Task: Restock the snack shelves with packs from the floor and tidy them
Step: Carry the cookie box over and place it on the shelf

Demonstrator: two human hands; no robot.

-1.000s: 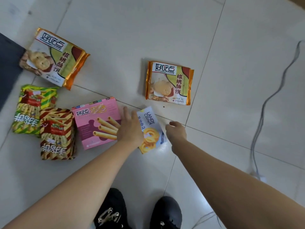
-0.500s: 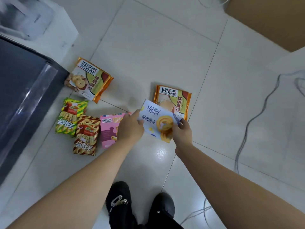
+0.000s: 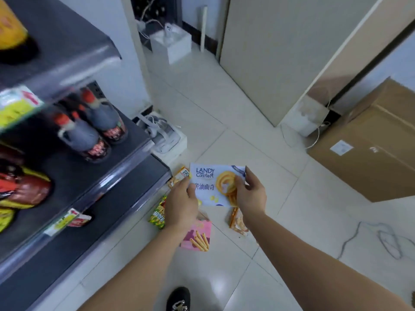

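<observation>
I hold a pale blue cookie box (image 3: pixel 213 180) marked "Landy Castle" up in the air with both hands. My left hand (image 3: pixel 180 205) grips its left edge and my right hand (image 3: pixel 250 194) grips its right edge. Below on the floor lie a pink wafer-stick box (image 3: pixel 197 236), a green-and-yellow striped snack bag (image 3: pixel 158 215), an orange cookie pack (image 3: pixel 238 222) partly hidden by my right arm, and another orange cookie pack (image 3: pixel 179 177) partly hidden behind the box. The dark shelves (image 3: pixel 94 176) rise at the left.
The middle shelf carries two dark sauce bottles (image 3: pixel 94 131) and red and yellow bags (image 3: pixel 20 194) at the left. A white appliance (image 3: pixel 164 138) sits by the shelf end. A big cardboard box (image 3: pixel 370 144) stands at the right. Cables (image 3: pixel 381 239) trail over the floor tiles.
The blue cookie box came off the floor and now sits higher between both hands. My view has swung up from the floor packs, so the shelves and the room are now in sight.
</observation>
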